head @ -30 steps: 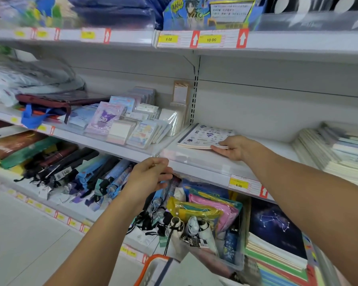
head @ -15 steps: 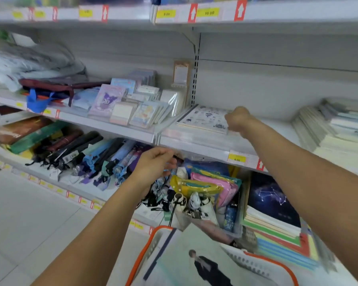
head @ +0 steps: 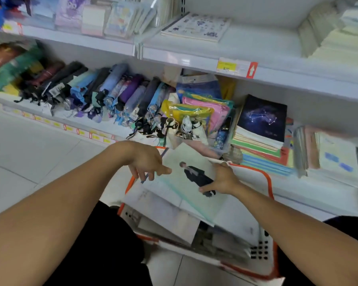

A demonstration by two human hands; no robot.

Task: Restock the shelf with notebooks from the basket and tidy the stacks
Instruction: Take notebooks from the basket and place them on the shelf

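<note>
A white basket (head: 269, 183) with an orange rim sits low in front of me, holding several notebooks. On top lies a pale notebook (head: 180, 195) with a dark-suited figure on its cover. My left hand (head: 148, 164) pinches its left edge, thumb on the cover. My right hand (head: 222, 179) grips its right edge, thumb across the cover. On the upper shelf (head: 194, 58) lies a white patterned notebook (head: 196, 27), apart from both hands. A leaning stack of pale notebooks (head: 329, 40) fills that shelf's right end.
The lower shelf holds a row of folded umbrellas (head: 103, 91), coloured pouches (head: 203, 112) and a stack topped by a dark constellation notebook (head: 262, 118). More pale books (head: 335, 157) lie at the far right. Tiled floor (head: 29, 153) spreads to the left.
Both hands left the upper shelf and came down to the basket. They now hold the top notebook by its edges. My view has tilted downward.
</note>
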